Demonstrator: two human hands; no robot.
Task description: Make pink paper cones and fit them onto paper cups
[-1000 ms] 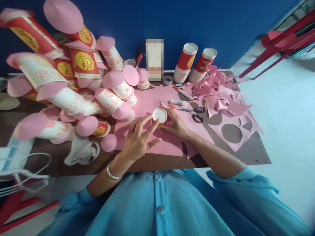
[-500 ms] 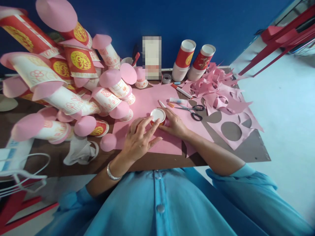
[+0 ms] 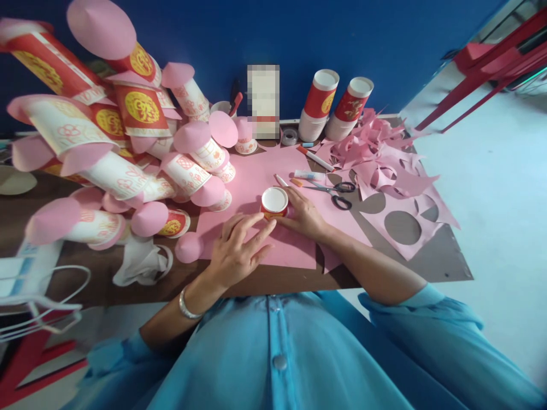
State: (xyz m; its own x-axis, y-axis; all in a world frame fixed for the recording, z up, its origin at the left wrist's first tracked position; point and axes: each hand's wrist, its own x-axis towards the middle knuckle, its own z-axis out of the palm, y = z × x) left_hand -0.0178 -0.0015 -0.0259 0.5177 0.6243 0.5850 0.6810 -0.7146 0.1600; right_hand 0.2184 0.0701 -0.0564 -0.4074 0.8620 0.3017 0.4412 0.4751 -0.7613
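A red paper cup with a white top stands on a pink paper sheet in front of me. My right hand is curled against the cup's right side and holds it; some fingertips are hidden behind it. To the lower left of the cup, my left hand is open with fingers apart and holds nothing. Its fingertips are close to the cup's near side; I cannot tell whether they touch. Scissors, a glue tube and a marker lie beyond my right hand.
On the left, many cups with pink paper cones are piled up. Two cup stacks stand by the blue wall. Pink paper scraps spread at the right. A white mask lies near the front edge, beside a small pink cone.
My left hand has drawn back from the cup's white top, down and slightly left, uncovering its red front. My right hand stays at the cup's right side.
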